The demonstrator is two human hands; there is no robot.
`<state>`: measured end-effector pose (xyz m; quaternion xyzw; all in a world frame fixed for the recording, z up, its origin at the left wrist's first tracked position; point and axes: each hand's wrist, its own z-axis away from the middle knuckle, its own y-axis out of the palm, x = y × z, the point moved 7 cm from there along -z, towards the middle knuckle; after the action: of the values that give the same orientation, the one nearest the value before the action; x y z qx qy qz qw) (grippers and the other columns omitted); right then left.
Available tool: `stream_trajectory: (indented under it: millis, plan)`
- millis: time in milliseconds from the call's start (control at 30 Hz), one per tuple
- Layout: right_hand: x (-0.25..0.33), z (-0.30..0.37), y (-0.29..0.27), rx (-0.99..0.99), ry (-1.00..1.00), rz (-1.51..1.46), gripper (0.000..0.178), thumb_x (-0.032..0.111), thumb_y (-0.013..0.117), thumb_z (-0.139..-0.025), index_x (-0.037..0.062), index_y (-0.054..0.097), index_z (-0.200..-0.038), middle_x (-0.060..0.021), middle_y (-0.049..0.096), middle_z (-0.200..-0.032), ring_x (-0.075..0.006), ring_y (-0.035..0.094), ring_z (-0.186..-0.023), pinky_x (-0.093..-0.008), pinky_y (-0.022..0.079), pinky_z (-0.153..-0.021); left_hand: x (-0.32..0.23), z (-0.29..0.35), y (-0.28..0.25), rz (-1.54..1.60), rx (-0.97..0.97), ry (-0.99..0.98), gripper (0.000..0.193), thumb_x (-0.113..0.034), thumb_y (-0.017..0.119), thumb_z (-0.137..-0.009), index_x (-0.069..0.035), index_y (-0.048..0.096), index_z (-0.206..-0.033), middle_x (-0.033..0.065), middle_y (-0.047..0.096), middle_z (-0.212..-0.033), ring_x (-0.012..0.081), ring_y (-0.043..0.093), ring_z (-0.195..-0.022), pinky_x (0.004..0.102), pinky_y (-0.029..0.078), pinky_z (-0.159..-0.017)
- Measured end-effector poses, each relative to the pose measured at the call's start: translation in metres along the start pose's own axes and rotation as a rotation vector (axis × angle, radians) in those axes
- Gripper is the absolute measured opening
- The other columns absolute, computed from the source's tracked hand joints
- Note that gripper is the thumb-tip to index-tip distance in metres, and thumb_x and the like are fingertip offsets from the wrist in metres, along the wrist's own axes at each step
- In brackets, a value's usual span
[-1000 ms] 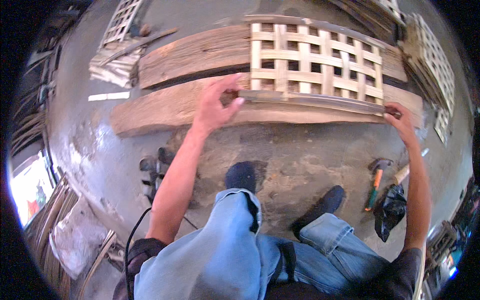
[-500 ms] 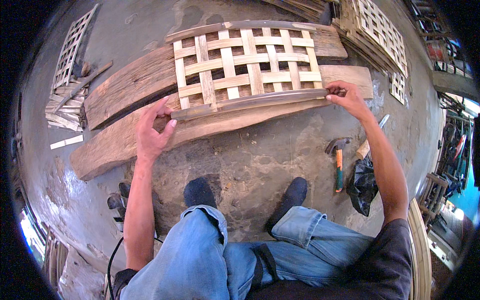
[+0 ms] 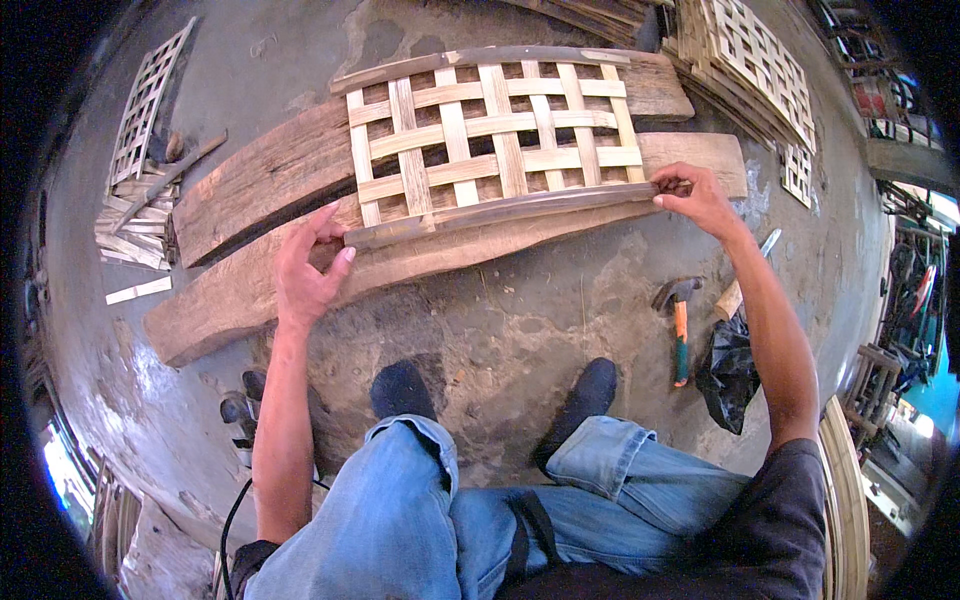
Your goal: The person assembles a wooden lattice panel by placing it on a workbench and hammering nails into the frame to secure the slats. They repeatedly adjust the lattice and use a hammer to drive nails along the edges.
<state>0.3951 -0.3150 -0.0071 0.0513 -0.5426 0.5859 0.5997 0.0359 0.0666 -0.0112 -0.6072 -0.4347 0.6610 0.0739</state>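
A woven lattice panel of pale flat bamboo strips (image 3: 512, 172) lies on two rough wooden planks, with a darker split-bamboo rail along its far edge and another bamboo rail (image 3: 530, 207) along its near edge. At the near rail's right end, my right hand (image 3: 692, 198) pinches it between thumb and bent fingers. My left hand (image 3: 310, 268) is at the rail's left end, thumb and fingers apart, the bent fingertips beside or touching that end. How firmly they touch it cannot be seen.
A claw hammer (image 3: 680, 325) lies right of my feet, near a wooden-handled blade (image 3: 732, 298) and a black plastic bag (image 3: 730, 375). Lattice panels (image 3: 755, 70) are stacked at far right; another panel (image 3: 150, 100) and offcuts (image 3: 135, 225) lie left. A power tool (image 3: 240, 410) sits by my left forearm.
The view has shifted slightly. My left hand's fingers have moved a little around the rail's left end. My right hand keeps its pinch, and the panel stays in place on the planks.
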Motion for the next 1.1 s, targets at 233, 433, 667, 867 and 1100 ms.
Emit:
stream_trajectory:
  millis: [233, 433, 667, 867, 1100]
  plan:
    - [0.002, 0.0, 0.0, 0.014, -0.003, 0.026, 0.031, 0.008, 0.076, -0.079, 0.0013, 0.069, -0.108, -0.0008, 0.065, -0.101, -0.0104, 0.059, -0.094, -0.0261, 0.051, -0.083, 0.003, 0.001, 0.001, 0.036, -0.016, 0.01, 0.06, -0.003, 0.074, -0.074, -0.009, 0.061, -0.132, 0.008, 0.071, -0.097, 0.0209, 0.065, -0.091, 0.0343, 0.054, -0.088]
    - [-0.003, 0.001, -0.001, -0.006, 0.002, 0.023, 0.031, 0.009, 0.076, -0.079, 0.0019, 0.069, -0.109, -0.0001, 0.065, -0.101, -0.0099, 0.058, -0.093, -0.0263, 0.05, -0.083, -0.006, -0.001, 0.0, -0.006, -0.001, 0.021, 0.054, -0.003, 0.073, -0.073, -0.008, 0.064, -0.127, 0.0081, 0.071, -0.099, 0.0222, 0.064, -0.093, 0.0348, 0.053, -0.088]
    - [0.001, 0.001, -0.002, -0.004, 0.001, 0.073, 0.038, 0.018, 0.079, -0.075, 0.0058, 0.071, -0.11, -0.0022, 0.07, -0.102, -0.0126, 0.062, -0.097, -0.0301, 0.049, -0.085, -0.01, -0.002, 0.0, -0.03, 0.028, 0.076, 0.041, -0.008, 0.073, -0.074, -0.008, 0.069, -0.116, 0.0079, 0.071, -0.105, 0.0259, 0.063, -0.099, 0.0372, 0.05, -0.091]
    - [0.0, -0.001, -0.001, 0.005, -0.049, 0.029, 0.037, 0.013, 0.078, -0.077, 0.0042, 0.068, -0.111, 0.0002, 0.065, -0.099, -0.01, 0.058, -0.093, -0.0268, 0.049, -0.081, -0.002, 0.002, 0.0, -0.016, -0.003, 0.09, 0.035, -0.012, 0.075, -0.076, -0.01, 0.071, -0.11, 0.0078, 0.07, -0.109, 0.0266, 0.063, -0.101, 0.0374, 0.05, -0.092]
    - [-0.005, 0.0, -0.003, -0.015, -0.012, 0.08, 0.033, 0.014, 0.077, -0.078, 0.0029, 0.068, -0.108, -0.0008, 0.064, -0.093, -0.0097, 0.059, -0.086, -0.0255, 0.05, -0.077, -0.003, -0.001, 0.002, -0.013, -0.012, 0.125, 0.025, -0.015, 0.076, -0.077, -0.01, 0.074, -0.101, 0.0078, 0.07, -0.105, 0.027, 0.063, -0.102, 0.0391, 0.049, -0.092]
